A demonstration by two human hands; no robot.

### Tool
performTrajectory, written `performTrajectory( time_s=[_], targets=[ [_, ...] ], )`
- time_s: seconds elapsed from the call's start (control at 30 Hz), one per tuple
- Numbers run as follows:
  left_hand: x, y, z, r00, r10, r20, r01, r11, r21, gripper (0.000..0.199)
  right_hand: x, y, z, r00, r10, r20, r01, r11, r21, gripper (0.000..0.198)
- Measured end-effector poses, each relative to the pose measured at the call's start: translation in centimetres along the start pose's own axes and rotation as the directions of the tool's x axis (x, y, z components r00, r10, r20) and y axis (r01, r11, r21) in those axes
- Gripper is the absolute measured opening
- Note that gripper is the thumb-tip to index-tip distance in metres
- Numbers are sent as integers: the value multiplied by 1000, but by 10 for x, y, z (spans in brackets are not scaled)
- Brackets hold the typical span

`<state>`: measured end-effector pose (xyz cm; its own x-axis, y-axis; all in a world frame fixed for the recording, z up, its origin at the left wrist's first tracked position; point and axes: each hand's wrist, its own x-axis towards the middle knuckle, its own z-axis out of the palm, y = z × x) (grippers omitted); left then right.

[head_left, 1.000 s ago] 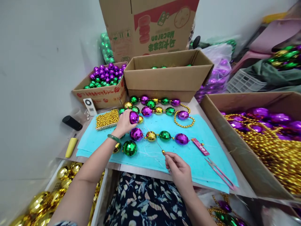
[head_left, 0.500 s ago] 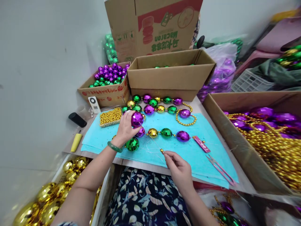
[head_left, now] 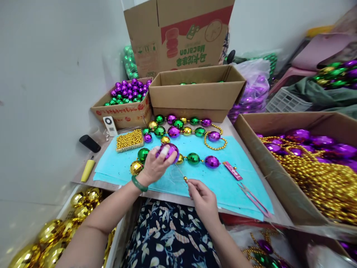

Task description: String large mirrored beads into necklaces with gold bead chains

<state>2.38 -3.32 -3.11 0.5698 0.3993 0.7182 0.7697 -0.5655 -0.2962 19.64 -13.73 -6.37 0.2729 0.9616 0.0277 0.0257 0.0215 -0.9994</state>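
Purple and mirror-shiny, a faceted ball is clamped in the fingers of the left hand above the flat turquoise cloth, between its far and near edges. The right hand pinches a thin shaft bearing a smooth gold bead. A brown cardboard box lines the pale table's far edge.

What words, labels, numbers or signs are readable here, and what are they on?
"Macaron", upside down, on the tall carton.
"马卡龙", upside down, same carton; remaining characters unclear.
Its little signs: unreadable.
Too blurred: red print on the bead box.
Too small: markings on the white card and pink packet.
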Motion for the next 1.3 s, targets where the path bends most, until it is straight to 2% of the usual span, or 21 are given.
performTrajectory(
  time_s=[0.07, 0.17, 0.2, 0.27, 0.3, 0.33, 0.37, 0.4, 0.43, 0.47, 0.5, 0.6, 0.73, 0.8, 0.87, 0.93, 1.07, 1.2, 1.23, 1.27, 1.3],
  targets=[
    [-7, 14, -2, 997, 78, -8, -78, 995, -57, 51, 1, 3, 5, 1000, 25, 8, -26, 996, 84, 30],
    [-14, 30, -9, 989, 144, -26, -144, 933, -331, 49, 3, 7, 5, 995, 97, 6, -97, 980, 174, 31],
    [-16, 34, -11, 994, 100, -44, -109, 890, -443, 49, 4, 8, 3, 991, 131, 7, -130, 972, 196, 32],
    [-14, 37, -15, 989, -149, -2, 112, 756, -645, 54, 4, 11, -1, 982, 186, 21, -186, 956, 227, 33],
    [-12, 37, -16, 947, -311, 81, 270, 634, -724, 55, 5, 13, -4, 979, 201, 33, -203, 950, 236, 34],
    [-8, 37, -16, 872, -445, 203, 421, 470, -776, 52, 5, 16, -5, 977, 208, 47, -213, 948, 237, 34],
    [-3, 36, -15, 781, -522, 342, 538, 287, -793, 46, 5, 18, -7, 976, 211, 60, -219, 948, 230, 34],
    [2, 35, -14, 695, -547, 466, 614, 115, -781, 38, 6, 22, -7, 975, 213, 69, -223, 950, 219, 34],
    [7, 34, -12, 632, -536, 559, 653, -20, -757, 31, 7, 25, -8, 974, 215, 74, -226, 953, 203, 34],
    [12, 34, -10, 597, -517, 614, 667, -105, -737, 25, 8, 29, -8, 972, 218, 82, -230, 956, 184, 34],
    [16, 33, -9, 582, -503, 639, 670, -148, -727, 21, 11, 33, -9, 971, 221, 94, -234, 960, 157, 35],
    [26, 36, -8, 598, -503, 624, 642, -164, -749, 18, 21, 39, -17, 982, 181, 53, -182, 983, 27, 37],
    [39, 42, -10, 667, -489, 562, 590, -115, -799, 18, 36, 22, -30, 990, -53, -133, 32, 988, -154, 37],
    [48, 44, -14, 700, -472, 536, 569, -84, -818, 18, 41, 8, -30, 989, -117, -84, 103, 983, -155, 34],
    [58, 46, -18, 715, -467, 520, 550, -83, -831, 17, 44, -5, -26, 991, -134, 23, 136, 983, -123, 27],
    [68, 47, -24, 712, -490, 503, 524, -106, -845, 17, 46, -11, -22, 990, -124, 72, 131, 987, -95, 23],
    [82, 45, -32, 689, -515, 510, 471, -217, -855, 21, 48, -10, -21, 995, -73, 70, 76, 997, -33, 25],
    [75, 51, -20, 677, -488, 551, 452, -315, -835, 33, 47, -10, -30, 993, 15, 120, -25, 996, 82, 23],
    [69, 56, -15, 689, -465, 556, 474, -291, -831, 41, 47, -12, -33, 995, 27, 100, -40, 991, 130, 23],
    [61, 62, -10, 719, -416, 556, 513, -222, -829, 47, 47, -15, -35, 997, 31, 68, -43, 982, 184, 22],
    [52, 69, -4, 761, -339, 554, 556, -101, -825, 51, 46, -19, -38, 999, 29, 33, -36, 971, 238, 22]
  ],
)
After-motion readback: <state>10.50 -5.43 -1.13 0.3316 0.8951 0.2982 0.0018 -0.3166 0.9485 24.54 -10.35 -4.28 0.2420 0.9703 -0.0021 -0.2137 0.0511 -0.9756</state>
